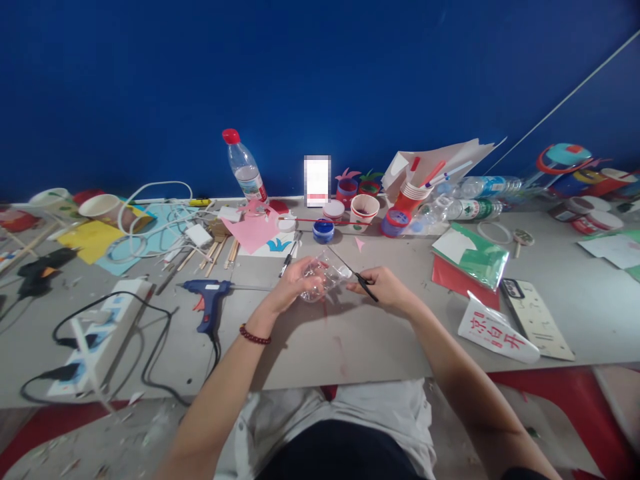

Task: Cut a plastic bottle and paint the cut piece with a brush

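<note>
My left hand (pixel 293 287) is closed around a cut piece of clear plastic bottle (pixel 320 277), held just above the grey table. In my right hand (pixel 383 288) is a pair of black-handled scissors (pixel 367 285), the blades pointing up and left beside the plastic's right edge. Whether the blades touch the plastic is hard to make out. Just beyond the plastic stands an open pot of blue paint (pixel 323 230). To the left of my left hand lie a black pen (pixel 287 261) and a blue paper cutout (pixel 278 245) on a white sheet.
A blue glue gun (pixel 206 293) and a white power strip (pixel 107 333) with cables lie left. Paper cups with pens (pixel 413 193), clear bottles (pixel 473 210) and green paper (pixel 473 253) are at right. A red-capped bottle (pixel 245 170) and lit phone (pixel 317 180) stand at the back.
</note>
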Tool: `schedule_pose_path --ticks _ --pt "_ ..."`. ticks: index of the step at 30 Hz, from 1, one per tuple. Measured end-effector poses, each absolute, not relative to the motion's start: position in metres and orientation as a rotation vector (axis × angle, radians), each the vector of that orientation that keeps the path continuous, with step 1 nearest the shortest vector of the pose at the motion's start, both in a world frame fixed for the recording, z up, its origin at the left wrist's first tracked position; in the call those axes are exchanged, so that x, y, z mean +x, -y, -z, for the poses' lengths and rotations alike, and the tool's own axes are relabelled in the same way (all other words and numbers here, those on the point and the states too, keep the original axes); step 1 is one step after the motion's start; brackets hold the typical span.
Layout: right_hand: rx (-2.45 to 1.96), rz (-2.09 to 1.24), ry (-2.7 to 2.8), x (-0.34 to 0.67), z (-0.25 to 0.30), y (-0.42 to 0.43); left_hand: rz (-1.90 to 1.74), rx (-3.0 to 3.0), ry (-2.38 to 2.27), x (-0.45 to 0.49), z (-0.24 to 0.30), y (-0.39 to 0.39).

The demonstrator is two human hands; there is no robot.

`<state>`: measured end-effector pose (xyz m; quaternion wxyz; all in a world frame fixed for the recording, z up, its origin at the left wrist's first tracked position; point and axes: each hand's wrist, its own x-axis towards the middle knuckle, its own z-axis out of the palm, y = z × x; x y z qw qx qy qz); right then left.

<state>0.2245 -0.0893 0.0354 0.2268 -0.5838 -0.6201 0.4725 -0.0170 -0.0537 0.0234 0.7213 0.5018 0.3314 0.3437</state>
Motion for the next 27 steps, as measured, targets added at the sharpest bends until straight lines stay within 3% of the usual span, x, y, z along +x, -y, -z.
schedule_pose_path --ticks 18,27 --pt "-1.520 -1.471 1.610 0.2215 -0.0355 0.0925 -0.600 0.981 -0.690 -0.0152 -0.0267 0.0590" --pt "-1.570 -1.376 1.679 0.2206 -0.0330 0.0913 -0.617 0.935 -0.672 -0.0165 -0.0271 0.0583"
